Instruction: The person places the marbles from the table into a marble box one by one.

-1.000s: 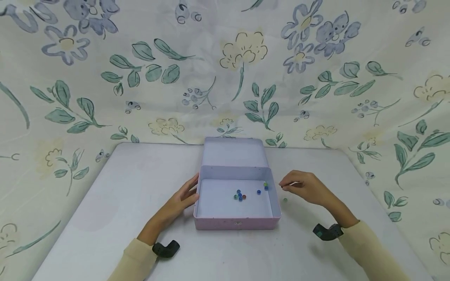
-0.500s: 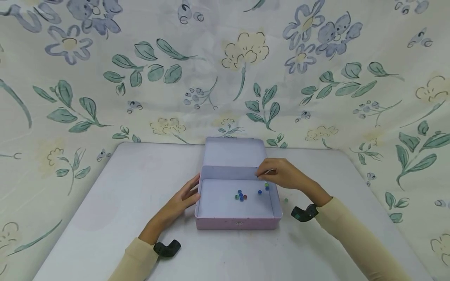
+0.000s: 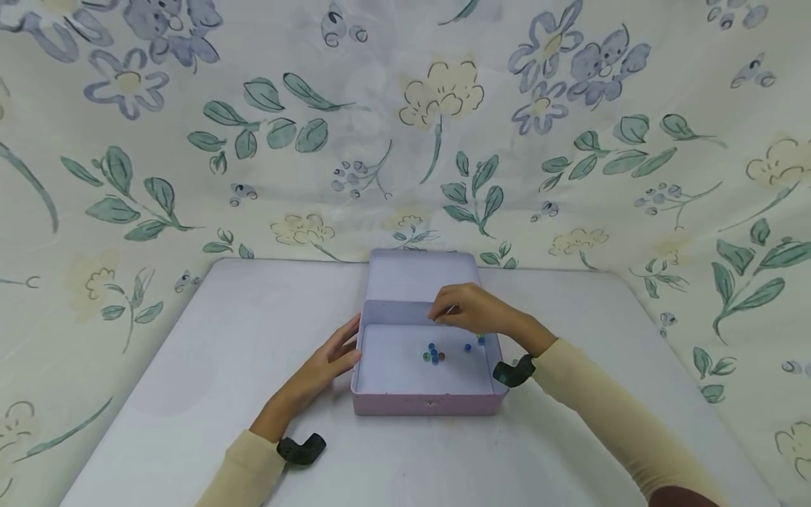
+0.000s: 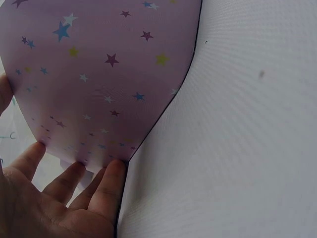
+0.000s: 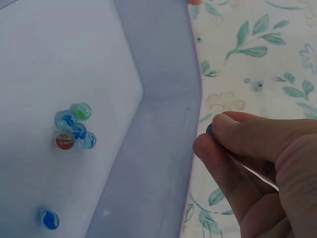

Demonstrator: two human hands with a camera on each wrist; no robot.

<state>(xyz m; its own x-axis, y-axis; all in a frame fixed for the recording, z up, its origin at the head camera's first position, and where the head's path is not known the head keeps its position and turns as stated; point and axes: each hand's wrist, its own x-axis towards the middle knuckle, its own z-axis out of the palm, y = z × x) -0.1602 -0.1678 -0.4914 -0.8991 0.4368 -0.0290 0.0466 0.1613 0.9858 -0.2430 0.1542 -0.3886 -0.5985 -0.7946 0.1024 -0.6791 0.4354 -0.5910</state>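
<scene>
Open pink tin (image 3: 428, 403) mid-table, left hand (image 3: 324, 361) flat against its side, right hand (image 3: 470, 310) pinching a dark marble (image 5: 210, 130) between thumb and finger above the far wall: risk, released there it may bounce off loose marbles (image 3: 434, 353) and escape.

The pink star-printed wall of the box (image 4: 104, 74) is touched by the straight fingertips (image 4: 111, 171) of the left hand (image 4: 54, 203); the white bench (image 4: 233, 129) is seen beside it.
</scene>
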